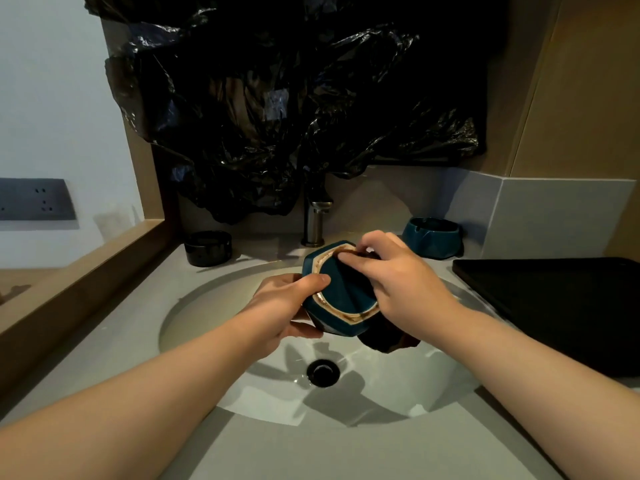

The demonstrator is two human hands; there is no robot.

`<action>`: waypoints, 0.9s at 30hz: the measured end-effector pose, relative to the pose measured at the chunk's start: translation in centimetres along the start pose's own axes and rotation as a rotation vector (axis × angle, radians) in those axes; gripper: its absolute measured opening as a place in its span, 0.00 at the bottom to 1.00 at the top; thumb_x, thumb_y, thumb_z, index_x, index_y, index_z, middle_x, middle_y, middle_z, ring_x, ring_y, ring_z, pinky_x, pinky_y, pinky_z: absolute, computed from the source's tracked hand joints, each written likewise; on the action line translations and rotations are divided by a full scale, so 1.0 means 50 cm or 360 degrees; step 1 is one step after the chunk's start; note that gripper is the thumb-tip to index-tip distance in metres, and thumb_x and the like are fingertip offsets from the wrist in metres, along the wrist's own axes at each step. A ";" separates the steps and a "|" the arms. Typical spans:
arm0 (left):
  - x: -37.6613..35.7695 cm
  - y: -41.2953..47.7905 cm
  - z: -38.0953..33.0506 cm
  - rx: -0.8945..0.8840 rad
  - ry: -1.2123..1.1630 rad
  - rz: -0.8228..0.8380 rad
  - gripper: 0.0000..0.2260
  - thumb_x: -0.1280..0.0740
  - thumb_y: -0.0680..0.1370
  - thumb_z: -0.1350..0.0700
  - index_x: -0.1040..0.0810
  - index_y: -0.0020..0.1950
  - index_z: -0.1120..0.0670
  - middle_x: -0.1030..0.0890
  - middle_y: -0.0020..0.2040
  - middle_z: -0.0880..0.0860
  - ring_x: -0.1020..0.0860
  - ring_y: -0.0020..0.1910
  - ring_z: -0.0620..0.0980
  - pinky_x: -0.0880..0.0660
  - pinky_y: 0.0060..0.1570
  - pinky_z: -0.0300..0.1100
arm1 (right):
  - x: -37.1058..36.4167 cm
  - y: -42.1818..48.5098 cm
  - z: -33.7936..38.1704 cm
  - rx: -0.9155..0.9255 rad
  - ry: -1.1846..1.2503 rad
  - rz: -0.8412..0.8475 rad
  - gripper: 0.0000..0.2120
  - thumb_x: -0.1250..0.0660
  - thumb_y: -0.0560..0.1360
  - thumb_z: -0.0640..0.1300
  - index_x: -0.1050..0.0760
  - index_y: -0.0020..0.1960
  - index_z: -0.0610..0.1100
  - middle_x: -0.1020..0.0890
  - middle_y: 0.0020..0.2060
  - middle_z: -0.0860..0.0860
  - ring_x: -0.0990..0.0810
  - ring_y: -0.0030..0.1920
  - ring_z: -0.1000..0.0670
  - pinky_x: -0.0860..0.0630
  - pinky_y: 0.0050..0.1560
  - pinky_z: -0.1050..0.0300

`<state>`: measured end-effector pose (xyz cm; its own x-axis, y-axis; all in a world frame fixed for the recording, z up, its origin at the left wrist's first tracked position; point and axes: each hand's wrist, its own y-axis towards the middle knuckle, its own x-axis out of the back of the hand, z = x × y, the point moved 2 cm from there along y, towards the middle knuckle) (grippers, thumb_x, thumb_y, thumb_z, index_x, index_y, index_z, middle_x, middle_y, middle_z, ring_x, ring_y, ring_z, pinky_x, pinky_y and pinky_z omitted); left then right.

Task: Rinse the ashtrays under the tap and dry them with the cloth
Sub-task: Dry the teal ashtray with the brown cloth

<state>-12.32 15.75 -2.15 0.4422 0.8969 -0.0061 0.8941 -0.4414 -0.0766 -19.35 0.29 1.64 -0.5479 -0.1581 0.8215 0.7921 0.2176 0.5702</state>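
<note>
Ashtray (341, 325) in teal hangs tilted just in front of the tap (313, 220), the left hand (287, 299) clamped round its side. The right hand (398, 285) grips the cloth (346, 289), rubbing inside. This looks like drying; next, likely wiping the outside.

Teal ashtray (341, 308), tan rim; dark cloth (349, 282).

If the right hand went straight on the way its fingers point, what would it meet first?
The right hand would meet the dark cloth it presses, then the bowl of the teal ashtray, probably; depth is unclear.
</note>
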 end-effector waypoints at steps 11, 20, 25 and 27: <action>-0.004 -0.002 -0.002 -0.0061 0.0001 0.0014 0.07 0.32 0.77 0.53 0.21 0.51 0.54 0.14 0.44 0.57 0.16 0.44 0.56 0.18 0.43 0.52 | 0.018 -0.003 -0.040 -0.0438 0.0740 -0.0145 0.18 0.43 0.78 0.31 0.22 0.62 0.44 0.24 0.51 0.53 0.26 0.54 0.56 0.33 0.54 0.74; 0.004 0.005 -0.007 0.0051 -0.0551 -0.0176 0.08 0.33 0.77 0.51 0.25 0.51 0.54 0.17 0.50 0.59 0.18 0.48 0.58 0.21 0.37 0.51 | 0.007 -0.008 -0.004 -0.0268 0.0591 -0.0239 0.17 0.42 0.79 0.34 0.25 0.65 0.45 0.34 0.55 0.57 0.28 0.49 0.55 0.29 0.48 0.70; 0.006 0.007 -0.004 0.0050 -0.0614 -0.0153 0.10 0.34 0.78 0.49 0.24 0.53 0.54 0.16 0.50 0.58 0.17 0.47 0.56 0.21 0.36 0.49 | 0.001 -0.019 0.012 -0.0028 0.0510 -0.0288 0.17 0.41 0.77 0.34 0.22 0.62 0.42 0.30 0.57 0.52 0.33 0.57 0.59 0.33 0.58 0.76; 0.007 0.008 -0.004 0.0051 -0.0631 -0.0176 0.11 0.34 0.77 0.49 0.25 0.54 0.54 0.17 0.50 0.59 0.18 0.47 0.56 0.21 0.36 0.49 | -0.001 -0.020 0.013 0.0065 0.0464 -0.0252 0.18 0.43 0.76 0.36 0.21 0.61 0.43 0.28 0.57 0.51 0.33 0.55 0.60 0.31 0.56 0.74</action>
<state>-11.81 15.89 -1.97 0.2761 0.8831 -0.3792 0.9292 -0.3462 -0.1296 -20.30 0.71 1.01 -0.5588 -0.4607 0.6895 0.6886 0.2056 0.6954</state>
